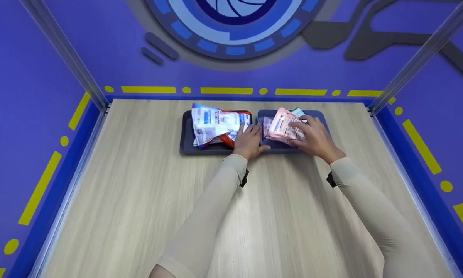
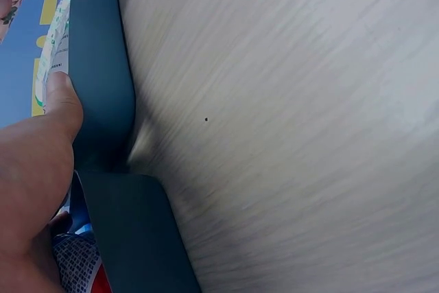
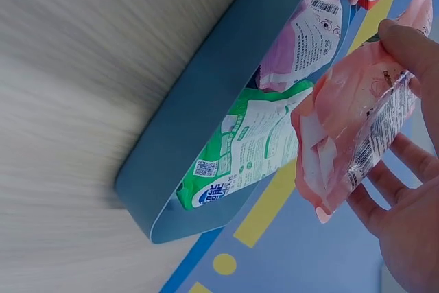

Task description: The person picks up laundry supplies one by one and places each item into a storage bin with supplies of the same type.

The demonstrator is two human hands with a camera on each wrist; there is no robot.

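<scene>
My right hand (image 1: 317,139) holds a pink plastic packet (image 3: 350,101) between thumb and fingers, above the right grey tray (image 3: 199,111). Under it in that tray lie a light purple packet (image 3: 305,42) with a barcode and a green and white packet (image 3: 257,135). My left hand (image 1: 248,142) rests where the two trays meet, fingers spread toward the left tray (image 1: 187,141). Its thumb touches the right tray's wall in the left wrist view. A white and blue packet (image 1: 212,121) lies in the left tray over something red (image 1: 227,140), partly hidden by the left hand.
Both trays stand side by side near the back of a pale wood-grain table (image 1: 146,185). Blue-purple panels with yellow markings (image 1: 226,90) enclose the table at the back and sides. Metal posts (image 1: 69,58) rise at the back corners.
</scene>
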